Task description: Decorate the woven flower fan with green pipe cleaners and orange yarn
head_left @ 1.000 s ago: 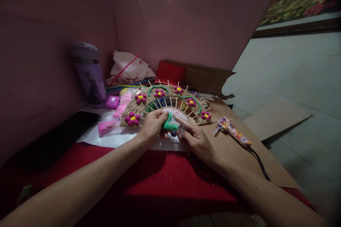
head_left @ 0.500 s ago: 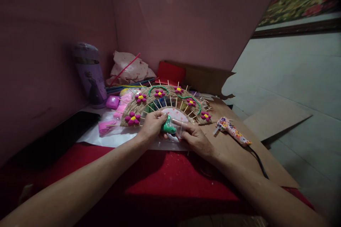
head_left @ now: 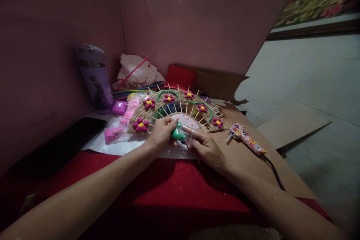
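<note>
Between my two hands is a clear plastic bag with a lump of green modelling clay (head_left: 177, 133) in it. My left hand (head_left: 163, 131) pinches the bag's left side, thumb on top of the clay. On the other side, my right hand (head_left: 206, 145) grips the loose clear plastic, its fingers closed. Just behind my hands lies a half-round woven twine fan (head_left: 180, 96) on wooden sticks. It bears magenta clay flowers (head_left: 140, 125) with yellow centres and wavy green strands. A dotted pale half-circle (head_left: 185, 120) forms its inner part, partly hidden by my hands.
Packets of pink clay (head_left: 120, 107) lie left of the fan, near a purple tumbler (head_left: 97, 78) and a black flat object (head_left: 62, 142). A flower-patterned glue gun (head_left: 247, 139) with a black cord rests on cardboard (head_left: 275, 170) at right. Red cloth (head_left: 168, 191) covers the front.
Almost nothing differs. Both hands stay at the bag of green clay, and the view has shifted very slightly.
</note>
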A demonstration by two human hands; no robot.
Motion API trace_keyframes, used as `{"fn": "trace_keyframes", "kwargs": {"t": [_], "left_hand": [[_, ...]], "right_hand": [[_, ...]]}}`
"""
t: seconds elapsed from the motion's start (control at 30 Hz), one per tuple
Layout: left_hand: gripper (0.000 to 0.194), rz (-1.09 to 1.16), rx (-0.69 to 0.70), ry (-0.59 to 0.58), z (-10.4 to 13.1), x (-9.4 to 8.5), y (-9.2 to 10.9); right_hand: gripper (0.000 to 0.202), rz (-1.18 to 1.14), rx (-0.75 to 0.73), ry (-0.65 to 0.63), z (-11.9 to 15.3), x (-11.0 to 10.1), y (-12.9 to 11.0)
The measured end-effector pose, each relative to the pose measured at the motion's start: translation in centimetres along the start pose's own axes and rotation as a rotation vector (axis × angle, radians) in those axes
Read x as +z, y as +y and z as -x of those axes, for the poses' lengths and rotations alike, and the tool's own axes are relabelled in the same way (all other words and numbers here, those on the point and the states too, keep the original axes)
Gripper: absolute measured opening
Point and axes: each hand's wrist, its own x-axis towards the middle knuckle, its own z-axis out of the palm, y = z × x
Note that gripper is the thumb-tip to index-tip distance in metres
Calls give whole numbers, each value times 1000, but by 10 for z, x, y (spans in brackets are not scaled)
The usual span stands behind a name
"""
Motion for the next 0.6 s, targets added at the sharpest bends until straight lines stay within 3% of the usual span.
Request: {"fn": "trace_keyframes", "kwargs": {"t": [0.6], "left_hand": [[23,-16,-12,23,-2,-1,-5]], "right_hand": [[49,88,-80,-49,0,0,3]]}}
